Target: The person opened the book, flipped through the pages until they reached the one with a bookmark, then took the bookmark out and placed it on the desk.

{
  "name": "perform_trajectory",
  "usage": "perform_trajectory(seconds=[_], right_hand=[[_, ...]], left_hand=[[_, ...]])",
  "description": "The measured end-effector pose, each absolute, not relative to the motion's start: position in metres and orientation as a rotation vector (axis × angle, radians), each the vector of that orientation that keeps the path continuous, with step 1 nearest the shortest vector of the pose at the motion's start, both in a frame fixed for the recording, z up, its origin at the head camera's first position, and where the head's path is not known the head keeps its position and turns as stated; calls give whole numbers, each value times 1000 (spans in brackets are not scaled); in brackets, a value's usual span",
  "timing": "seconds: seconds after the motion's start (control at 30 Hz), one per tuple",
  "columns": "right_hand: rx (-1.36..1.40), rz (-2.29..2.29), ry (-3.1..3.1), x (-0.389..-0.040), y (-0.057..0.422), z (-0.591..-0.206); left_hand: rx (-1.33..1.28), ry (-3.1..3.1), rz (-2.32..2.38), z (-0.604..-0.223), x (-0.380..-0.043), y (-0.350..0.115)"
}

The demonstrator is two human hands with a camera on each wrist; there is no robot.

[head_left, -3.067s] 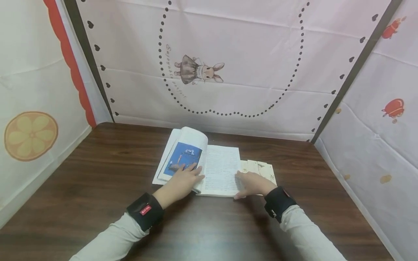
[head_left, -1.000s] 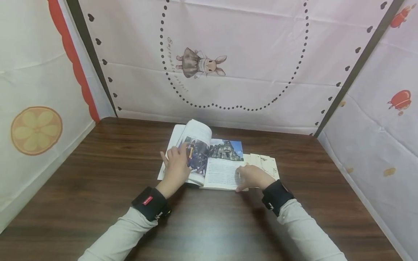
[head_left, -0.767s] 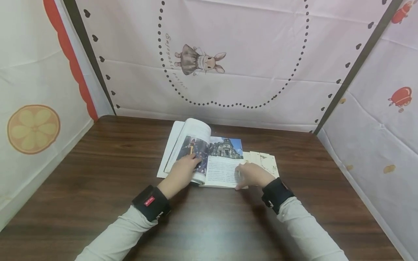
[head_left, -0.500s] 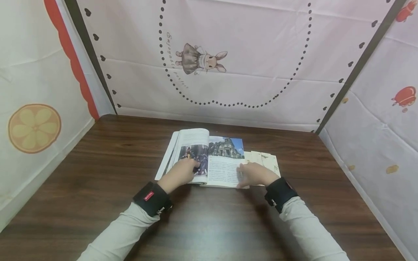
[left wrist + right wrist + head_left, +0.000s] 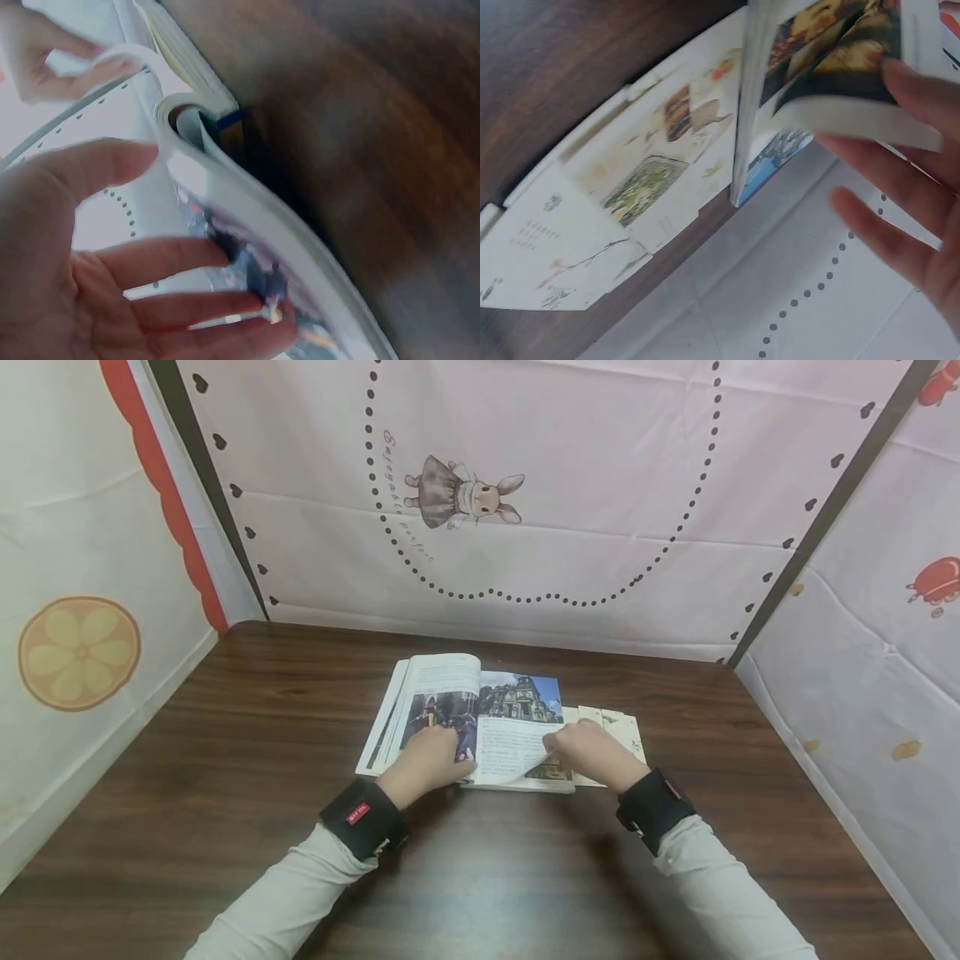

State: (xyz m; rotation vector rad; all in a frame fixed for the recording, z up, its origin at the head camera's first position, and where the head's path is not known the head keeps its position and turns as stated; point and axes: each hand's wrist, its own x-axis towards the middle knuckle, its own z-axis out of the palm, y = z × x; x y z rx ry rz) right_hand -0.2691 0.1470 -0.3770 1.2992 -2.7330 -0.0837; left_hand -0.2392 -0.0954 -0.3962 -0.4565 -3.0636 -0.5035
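An open book (image 5: pixel 495 693) lies on the table, a photo and text on both pages. My left hand (image 5: pixel 429 758) rests on its left page, near the lower part of the photo. In the left wrist view, that hand's fingers (image 5: pixel 172 259) are spread and fairly straight over the page. With thumb and forefinger, my right hand (image 5: pixel 594 753) pinches the right page near its lower outer corner. The right wrist view shows this page (image 5: pixel 862 116) bent up between them, and another picture shows on the page beneath.
A cream, illustrated cover flap (image 5: pixel 645 187) sticks out from under the book's right side. Brown wood forms the tabletop (image 5: pixel 480 868). Printed cloth walls (image 5: pixel 600 527) stand at the back and both sides.
Earlier the left hand lifted off and came back down, and different pages now show. The left-hand pages have flattened. In the last half second the right hand has raised the right page's lower corner.
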Motion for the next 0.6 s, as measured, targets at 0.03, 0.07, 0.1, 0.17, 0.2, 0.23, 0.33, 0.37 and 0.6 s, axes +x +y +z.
perform_trajectory(seconds=[0.03,0.07,0.1,0.17,0.2,0.23,0.33,0.37,0.6], right_hand=[[1286,-98,-2668,-269,146,-375],[1275,-98,-2613,-269,144,-374],[1267,-88,-2568,-269,143,-372],[1245,-44,-2510,-268,140,-369],[1235,-27,-2484,-268,139,-368],[1224,-7,-2456,-268,137,-367],[1208,81,-2374,-268,133,-365],[1208,105,-2333,-268,131,-365],[1189,210,-2105,-270,121,-365]], left_hand=[[-449,-3050,-510,-397,-239,-95],[-441,-3033,-515,-397,-238,-94],[-431,-3014,-523,-398,-238,-93],[-424,-2976,-524,-399,-237,-92],[-426,-2955,-518,-400,-238,-92],[-431,-2935,-507,-401,-238,-92],[-471,-2895,-442,-403,-239,-92],[-491,-2890,-424,-404,-240,-93],[-583,-2950,-361,-402,-240,-97]])
